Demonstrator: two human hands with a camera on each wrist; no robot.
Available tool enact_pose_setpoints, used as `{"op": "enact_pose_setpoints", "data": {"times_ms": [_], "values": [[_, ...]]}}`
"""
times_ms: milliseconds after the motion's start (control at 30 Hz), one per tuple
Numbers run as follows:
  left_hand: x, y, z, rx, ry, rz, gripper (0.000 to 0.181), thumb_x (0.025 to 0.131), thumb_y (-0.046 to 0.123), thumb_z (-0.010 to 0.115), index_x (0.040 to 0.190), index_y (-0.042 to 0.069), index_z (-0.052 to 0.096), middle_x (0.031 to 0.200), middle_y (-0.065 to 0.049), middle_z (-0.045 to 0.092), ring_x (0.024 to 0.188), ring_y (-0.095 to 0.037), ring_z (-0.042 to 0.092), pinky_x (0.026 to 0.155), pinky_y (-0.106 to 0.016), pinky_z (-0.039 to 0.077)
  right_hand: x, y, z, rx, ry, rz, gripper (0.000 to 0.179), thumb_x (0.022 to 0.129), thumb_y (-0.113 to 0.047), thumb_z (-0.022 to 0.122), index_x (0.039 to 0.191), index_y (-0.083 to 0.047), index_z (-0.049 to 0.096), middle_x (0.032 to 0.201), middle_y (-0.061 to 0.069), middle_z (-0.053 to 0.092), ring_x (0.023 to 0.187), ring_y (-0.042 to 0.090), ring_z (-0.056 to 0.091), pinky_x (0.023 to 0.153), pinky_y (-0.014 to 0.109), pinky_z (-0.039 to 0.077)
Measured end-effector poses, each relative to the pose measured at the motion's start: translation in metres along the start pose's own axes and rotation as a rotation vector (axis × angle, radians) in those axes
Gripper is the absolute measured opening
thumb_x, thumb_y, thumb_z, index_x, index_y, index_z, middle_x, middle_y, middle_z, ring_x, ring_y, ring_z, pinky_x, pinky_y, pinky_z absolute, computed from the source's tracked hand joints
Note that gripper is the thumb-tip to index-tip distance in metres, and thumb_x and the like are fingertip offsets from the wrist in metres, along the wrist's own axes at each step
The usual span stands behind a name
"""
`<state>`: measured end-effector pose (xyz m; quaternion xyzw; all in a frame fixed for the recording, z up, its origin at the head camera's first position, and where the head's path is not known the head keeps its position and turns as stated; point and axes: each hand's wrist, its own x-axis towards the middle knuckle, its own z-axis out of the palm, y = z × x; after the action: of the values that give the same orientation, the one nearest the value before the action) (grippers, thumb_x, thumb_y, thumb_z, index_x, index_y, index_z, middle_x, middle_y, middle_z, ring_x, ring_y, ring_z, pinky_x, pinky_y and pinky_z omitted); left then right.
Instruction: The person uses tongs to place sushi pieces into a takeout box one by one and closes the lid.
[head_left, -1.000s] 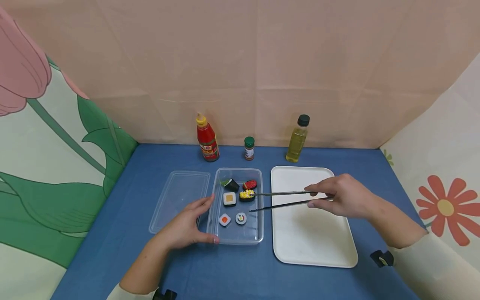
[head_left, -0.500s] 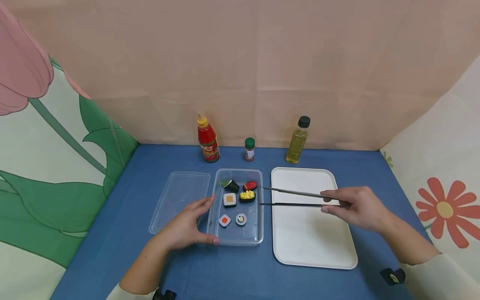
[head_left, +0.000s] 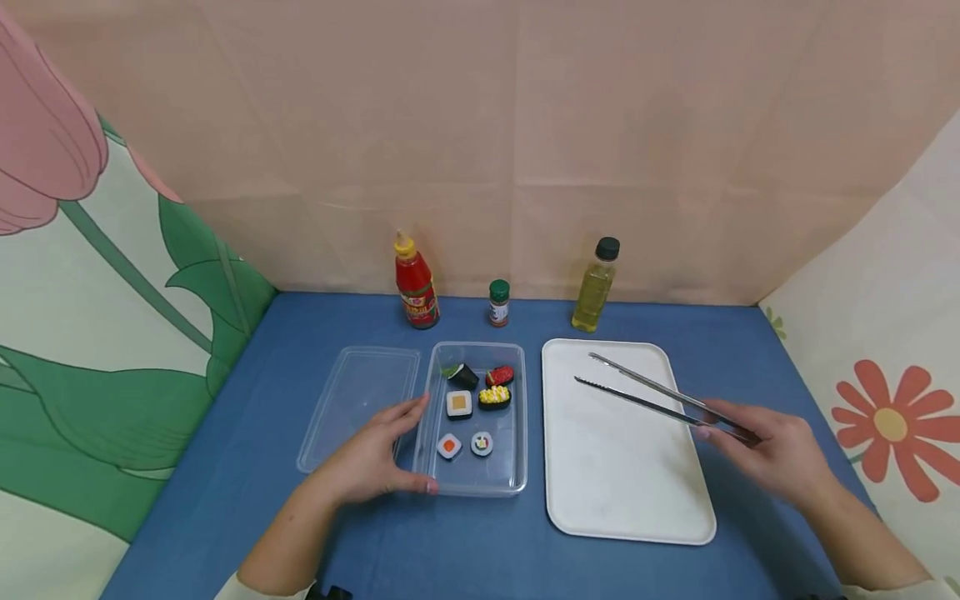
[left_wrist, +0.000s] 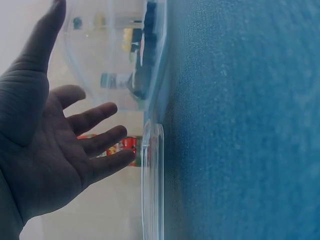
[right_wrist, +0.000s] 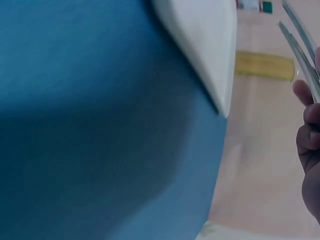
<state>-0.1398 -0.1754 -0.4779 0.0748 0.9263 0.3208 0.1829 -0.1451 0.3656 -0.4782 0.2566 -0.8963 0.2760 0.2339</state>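
My right hand (head_left: 776, 450) pinches a pair of metal tongs (head_left: 648, 403) over the right part of the white tray (head_left: 630, 500). The tips of the tongs stand slightly apart with nothing between them. My left hand (head_left: 371, 457) is spread at the left wall of a clear plastic container (head_left: 517, 467), fingertips and thumb right at its rim. Inside lie several sushi pieces: a corn-topped one (head_left: 494, 397), a red-topped one (head_left: 499, 376), a dark roll with green (head_left: 462, 376), a square one with a yellow centre (head_left: 459, 404), and two small white rolls (head_left: 482, 443).
A clear lid (head_left: 360, 392) lies left of the container, partly behind my left hand. Along the back stand a red sauce bottle (head_left: 417, 292), a small green-capped jar (head_left: 498, 303) and an oil bottle (head_left: 594, 287). Fabric walls bound the blue tabletop (head_left: 450, 550).
My right hand and the tongs have drawn back to the right, from over the container to over the tray, and now angle up to the left. My left hand has stayed put.
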Motion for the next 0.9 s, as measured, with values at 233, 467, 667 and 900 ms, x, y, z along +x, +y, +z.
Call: {"op": "enact_pose_setpoints", "data": {"times_ms": [233,467,667,900], "values": [[-0.001,0.001,0.0,0.002,0.001,-0.011,0.127,0.06,0.061,0.096,0.165,0.031,0.03,0.168,-0.003,0.03,0.153,-0.037,0.028,0.114,-0.065,0.033,-0.03,0.011,-0.012,-0.155,0.009,0.172,0.051,0.068,-0.01,0.095,0.115,-0.003,0.078,0.084,0.006,0.077,0.06,-0.002,0.053,0.053,0.012,0.039],[-0.002,0.0,0.001,0.004,0.001,-0.023,0.127,0.059,0.06,0.097,0.164,0.032,0.031,0.168,-0.002,0.03,0.153,-0.036,0.028,0.114,-0.065,0.034,-0.053,0.026,-0.018,-0.231,-0.045,0.373,0.052,0.076,-0.021,0.093,0.118,0.003,0.075,0.093,0.024,0.075,0.067,0.026,0.065,0.055,0.009,0.04],[-0.002,0.0,0.002,0.011,-0.001,-0.025,0.126,0.06,0.06,0.096,0.164,0.032,0.031,0.168,-0.001,0.03,0.152,-0.035,0.028,0.114,-0.065,0.034,-0.065,0.03,-0.022,-0.315,-0.061,0.522,0.053,0.084,-0.024,0.087,0.121,0.009,0.07,0.064,0.009,0.065,0.059,0.024,0.054,0.047,0.026,0.039],[-0.003,0.0,0.0,0.011,0.008,-0.015,0.128,0.057,0.065,0.095,0.164,0.032,0.031,0.168,-0.001,0.031,0.152,-0.034,0.03,0.113,-0.063,0.036,-0.073,0.035,-0.022,-0.343,-0.059,0.6,0.051,0.089,-0.022,0.083,0.123,0.013,0.067,0.055,0.001,0.055,0.054,0.021,0.042,0.046,0.029,0.029]]}}
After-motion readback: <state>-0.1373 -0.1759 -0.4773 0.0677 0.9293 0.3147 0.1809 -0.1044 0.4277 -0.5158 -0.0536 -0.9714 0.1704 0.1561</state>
